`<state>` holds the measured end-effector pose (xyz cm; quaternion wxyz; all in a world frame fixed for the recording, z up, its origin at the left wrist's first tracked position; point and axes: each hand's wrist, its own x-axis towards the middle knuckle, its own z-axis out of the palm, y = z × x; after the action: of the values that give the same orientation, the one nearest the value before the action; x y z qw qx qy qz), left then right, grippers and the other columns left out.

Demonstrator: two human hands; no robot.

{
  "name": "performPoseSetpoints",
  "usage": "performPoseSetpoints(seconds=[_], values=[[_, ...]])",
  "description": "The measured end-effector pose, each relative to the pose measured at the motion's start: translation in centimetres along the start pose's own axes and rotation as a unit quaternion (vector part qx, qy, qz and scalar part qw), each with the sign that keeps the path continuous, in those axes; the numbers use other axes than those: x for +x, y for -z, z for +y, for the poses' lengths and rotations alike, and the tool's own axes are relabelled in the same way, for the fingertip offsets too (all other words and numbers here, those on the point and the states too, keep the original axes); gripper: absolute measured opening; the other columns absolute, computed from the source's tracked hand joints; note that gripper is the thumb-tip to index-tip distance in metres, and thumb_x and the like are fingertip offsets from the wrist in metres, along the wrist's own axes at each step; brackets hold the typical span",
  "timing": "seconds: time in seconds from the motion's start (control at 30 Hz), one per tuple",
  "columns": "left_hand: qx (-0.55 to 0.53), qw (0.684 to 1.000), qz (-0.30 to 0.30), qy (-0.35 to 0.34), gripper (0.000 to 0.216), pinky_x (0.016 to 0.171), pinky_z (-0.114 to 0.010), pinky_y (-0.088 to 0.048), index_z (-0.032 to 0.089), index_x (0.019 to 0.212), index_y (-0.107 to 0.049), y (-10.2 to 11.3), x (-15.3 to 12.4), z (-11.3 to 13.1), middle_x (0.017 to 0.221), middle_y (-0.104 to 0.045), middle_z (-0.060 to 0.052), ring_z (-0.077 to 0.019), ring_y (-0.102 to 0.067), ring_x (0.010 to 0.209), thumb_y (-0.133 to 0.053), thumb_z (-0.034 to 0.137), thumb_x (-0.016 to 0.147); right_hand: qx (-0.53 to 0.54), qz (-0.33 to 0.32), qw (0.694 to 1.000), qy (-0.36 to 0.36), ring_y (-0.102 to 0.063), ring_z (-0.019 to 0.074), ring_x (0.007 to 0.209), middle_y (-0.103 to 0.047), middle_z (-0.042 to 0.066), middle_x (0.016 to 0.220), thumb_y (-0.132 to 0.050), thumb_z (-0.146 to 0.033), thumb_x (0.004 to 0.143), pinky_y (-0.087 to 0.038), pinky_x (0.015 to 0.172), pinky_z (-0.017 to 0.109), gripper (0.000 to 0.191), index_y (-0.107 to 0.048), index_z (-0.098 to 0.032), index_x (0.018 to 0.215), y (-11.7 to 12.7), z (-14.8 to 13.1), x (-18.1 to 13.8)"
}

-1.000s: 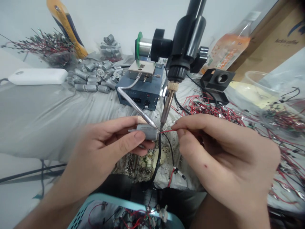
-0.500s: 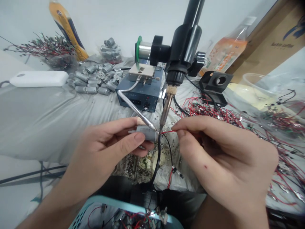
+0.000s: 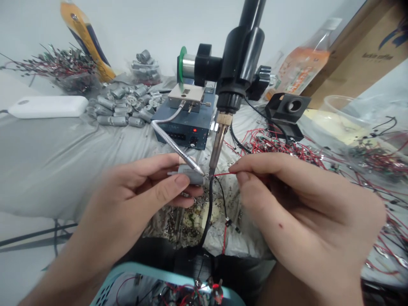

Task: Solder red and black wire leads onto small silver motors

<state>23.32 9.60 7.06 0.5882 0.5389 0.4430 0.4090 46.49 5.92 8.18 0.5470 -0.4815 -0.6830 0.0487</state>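
Observation:
Between thumb and fingers, my left hand point(image 3: 143, 187) grips a small grey motor point(image 3: 191, 175), its shaft pointing left. My right hand point(image 3: 296, 208) pinches a red wire point(image 3: 225, 173) whose far end reaches the motor's terminal end. Right there the tip of a soldering iron point(image 3: 219, 144), clamped on a black stand, comes down from above. A metal solder feed tube point(image 3: 178, 148) ends at the same spot. A black wire point(image 3: 224, 195) hangs from near the joint to a small dark part lower down. The exact contact at the tip is too small to make out.
A blue solder feeder box point(image 3: 180, 127) stands behind, beneath a solder spool point(image 3: 188, 66). Grey motors point(image 3: 121, 106) are piled at the left. Tangled red wires point(image 3: 287, 148) lie at the right. A light-blue basket point(image 3: 127, 268) of wired parts sits at the front.
A red light now glows on the feeder box, and a red glow shows on a part in the basket. The view has shifted slightly; both hands keep their grip.

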Motion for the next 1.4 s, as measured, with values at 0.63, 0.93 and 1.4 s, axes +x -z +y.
performPoseSetpoints(seconds=[0.63, 0.93, 1.4], values=[[-0.03, 0.999, -0.029, -0.008, 0.013, 0.09, -0.019, -0.073, 0.029, 0.113, -0.095, -0.9, 1.0, 0.5, 0.11, -0.093, -0.001, -0.0183, -0.09, 0.1, -0.091, 0.04, 0.107, -0.004, 0.006, 1.0, -0.002, -0.051, 0.0089, 0.058, -0.07, -0.005, 0.076, -0.072, -0.007, 0.101, -0.053, 0.057, 0.022, 0.023, -0.082, -0.027, 0.097, 0.1, 0.1, 0.2], [-0.04, 0.999, -0.027, -0.016, 0.012, 0.089, -0.017, -0.072, 0.032, 0.113, -0.096, -0.8, 1.0, 0.2, 0.11, -0.093, 0.0, -0.0155, -0.087, 0.097, -0.091, 0.042, 0.108, -0.021, 0.014, 1.0, 0.006, -0.05, 0.01, 0.056, -0.069, -0.004, 0.075, -0.072, -0.006, 0.098, -0.055, 0.056, 0.023, 0.025, -0.084, -0.028, 0.097, 0.2, 0.3, -0.1], [-0.057, 0.998, -0.03, -0.009, 0.011, 0.09, -0.017, -0.072, 0.028, 0.113, -0.092, -1.3, 1.1, 0.5, 0.111, -0.093, 0.0, -0.0163, -0.09, 0.099, -0.086, 0.037, 0.111, -0.03, 0.023, 0.999, -0.009, -0.057, 0.0102, 0.063, -0.075, -0.007, 0.083, -0.074, -0.008, 0.099, -0.056, 0.061, 0.024, 0.025, -0.081, -0.032, 0.102, 0.1, -0.1, -0.2]])
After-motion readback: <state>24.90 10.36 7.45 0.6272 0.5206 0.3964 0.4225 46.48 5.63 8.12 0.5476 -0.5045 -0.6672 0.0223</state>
